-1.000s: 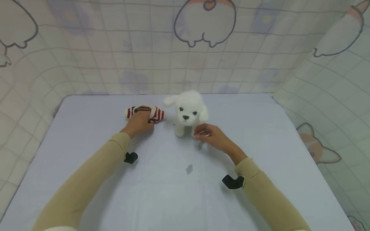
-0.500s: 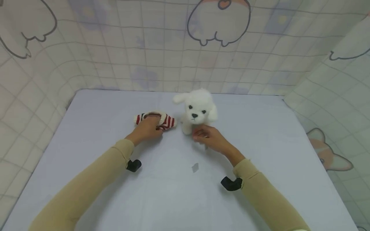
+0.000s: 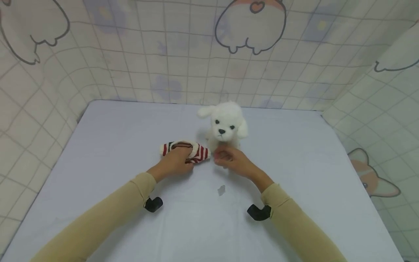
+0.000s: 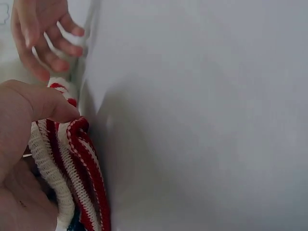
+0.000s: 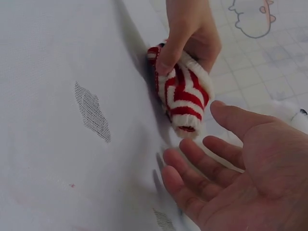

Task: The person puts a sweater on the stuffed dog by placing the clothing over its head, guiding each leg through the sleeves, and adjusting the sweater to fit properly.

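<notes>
My left hand (image 3: 175, 162) pinches a small knitted sweater (image 3: 200, 153), striped red and white with a bit of navy, thumb outside and the other fingers at its cream-edged opening. In the right wrist view the sweater's cream cuff (image 5: 185, 126) points at my right hand (image 5: 250, 178). That hand has its palm turned up, fingers loosely spread and holding nothing, with fingertips just short of the cuff. Behind it a white plush dog (image 3: 228, 120) stands facing me; in the head view the hand covers part of its front legs.
A white-covered table (image 3: 294, 153) lies under everything, with a small grey patch (image 3: 221, 190) in front of my hands. Cloth with a grid and cartoon corgis (image 3: 250, 27) hangs behind and at both sides. Black mounts (image 3: 154, 204) sit at both wrists.
My left hand has brought the sweater rightward and nearer to me, close to my right hand. My right hand has shifted a little left in front of the dog. The head view has turned slightly.
</notes>
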### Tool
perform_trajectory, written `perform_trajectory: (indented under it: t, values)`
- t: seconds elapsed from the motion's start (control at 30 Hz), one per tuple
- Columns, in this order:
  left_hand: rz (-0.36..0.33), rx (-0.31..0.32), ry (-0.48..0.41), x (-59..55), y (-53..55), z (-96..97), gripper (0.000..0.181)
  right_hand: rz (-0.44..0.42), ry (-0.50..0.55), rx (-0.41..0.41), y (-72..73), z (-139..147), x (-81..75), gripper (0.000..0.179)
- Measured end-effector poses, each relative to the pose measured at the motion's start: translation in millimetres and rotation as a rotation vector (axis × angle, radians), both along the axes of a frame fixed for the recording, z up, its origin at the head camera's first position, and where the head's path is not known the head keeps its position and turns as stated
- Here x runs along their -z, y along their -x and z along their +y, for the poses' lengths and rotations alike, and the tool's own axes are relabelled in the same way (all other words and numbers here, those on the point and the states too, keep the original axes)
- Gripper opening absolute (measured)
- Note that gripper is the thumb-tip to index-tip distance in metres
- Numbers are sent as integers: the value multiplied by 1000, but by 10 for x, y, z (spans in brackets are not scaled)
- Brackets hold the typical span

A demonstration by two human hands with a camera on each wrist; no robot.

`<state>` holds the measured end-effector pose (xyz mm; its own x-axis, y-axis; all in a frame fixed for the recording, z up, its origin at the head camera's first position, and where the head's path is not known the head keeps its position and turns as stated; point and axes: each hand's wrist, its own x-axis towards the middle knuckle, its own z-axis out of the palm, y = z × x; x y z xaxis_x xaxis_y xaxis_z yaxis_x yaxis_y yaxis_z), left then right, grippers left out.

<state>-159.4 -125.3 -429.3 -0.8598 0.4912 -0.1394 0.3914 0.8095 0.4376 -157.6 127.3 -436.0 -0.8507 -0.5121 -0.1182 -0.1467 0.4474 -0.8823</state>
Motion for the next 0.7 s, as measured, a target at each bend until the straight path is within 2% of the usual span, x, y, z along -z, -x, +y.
perform_trajectory:
  t: [0.1, 0.2, 0.33, 0.5, 0.6, 0.7]
  values:
    - [7, 24, 2, -11, -89, 83, 23, -13, -10, -7, -25, -13, 0, 42]
    - [-16, 30, -15, -17, -153, 162, 17, -31, -23, -9, -42, -22, 3, 45]
    - [-27, 36, -29, -4, -203, 268, 16, -48, -41, -3, -58, -15, -6, 49]
    - [-1, 64, -36, -9, -253, 391, 17, -68, -56, 13, -73, 4, -31, 52]
    - [18, 98, -56, -28, -282, 452, 17, -58, -62, 25, -72, 18, -31, 52]
    - [27, 124, -94, -27, -296, 502, 17, -11, -101, 67, -63, 40, -25, 51]
